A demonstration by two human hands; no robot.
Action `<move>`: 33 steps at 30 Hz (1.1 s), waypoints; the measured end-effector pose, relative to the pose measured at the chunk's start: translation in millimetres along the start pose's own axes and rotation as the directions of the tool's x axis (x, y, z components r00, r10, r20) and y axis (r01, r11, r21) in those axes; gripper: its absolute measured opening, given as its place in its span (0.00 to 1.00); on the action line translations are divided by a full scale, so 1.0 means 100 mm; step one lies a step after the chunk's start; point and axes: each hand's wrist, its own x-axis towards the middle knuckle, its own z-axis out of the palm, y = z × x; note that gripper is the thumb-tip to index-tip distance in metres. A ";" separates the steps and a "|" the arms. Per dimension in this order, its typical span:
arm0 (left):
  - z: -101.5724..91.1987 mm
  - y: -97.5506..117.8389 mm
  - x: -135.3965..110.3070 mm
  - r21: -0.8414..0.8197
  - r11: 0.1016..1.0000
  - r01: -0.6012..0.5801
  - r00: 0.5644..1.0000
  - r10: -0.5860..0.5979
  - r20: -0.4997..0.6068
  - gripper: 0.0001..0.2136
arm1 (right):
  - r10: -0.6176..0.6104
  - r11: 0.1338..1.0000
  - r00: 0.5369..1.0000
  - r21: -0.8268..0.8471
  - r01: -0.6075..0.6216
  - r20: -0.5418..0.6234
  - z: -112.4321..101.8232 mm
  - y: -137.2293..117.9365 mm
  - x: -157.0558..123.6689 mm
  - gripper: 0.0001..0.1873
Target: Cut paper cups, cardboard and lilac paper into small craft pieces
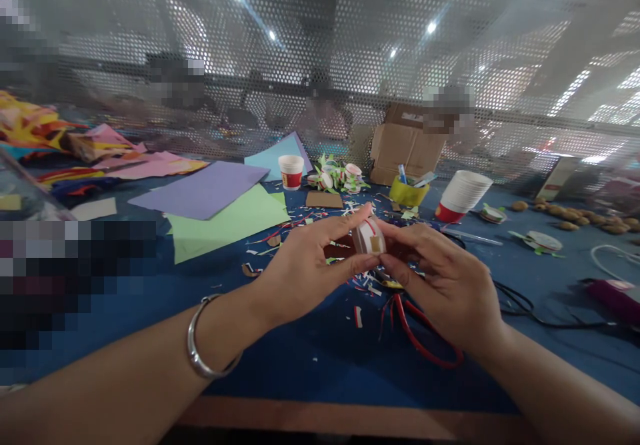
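Observation:
Between the fingertips of both hands is a small white cut-down paper cup (369, 237) with a red stripe and a tan patch on its side. My left hand (313, 258), with a silver bangle at the wrist, pinches it from the left between thumb and fingers. From the other side, my right hand (440, 275) grips its right edge with thumb and fingertips. Red-handled scissors (425, 338) lie on the blue table just below the hands, their blades partly hidden. White, red and green paper scraps (358, 316) are scattered around.
Purple (205, 188) and green paper sheets (230, 222) lie at left. Behind the hands stand a paper cup (291, 172), green-trimmed cup pieces (337, 177), a yellow holder (409, 193) and a cardboard box (407, 145). A leaning cup stack (463, 195) and black cable (530, 312) are right.

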 end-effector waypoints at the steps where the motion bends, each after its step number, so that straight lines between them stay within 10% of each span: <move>1: 0.00 0.01 0.00 0.019 1.000 0.005 1.000 -0.005 0.003 0.32 | 0.000 1.000 1.000 0.001 0.000 0.000 0.00 -0.01 0.00 0.20; 33: 0.03 0.04 0.02 -0.030 0.998 0.059 0.990 -0.063 -0.124 0.21 | -0.110 0.989 0.994 -0.106 0.108 -0.011 0.05 0.02 0.01 0.18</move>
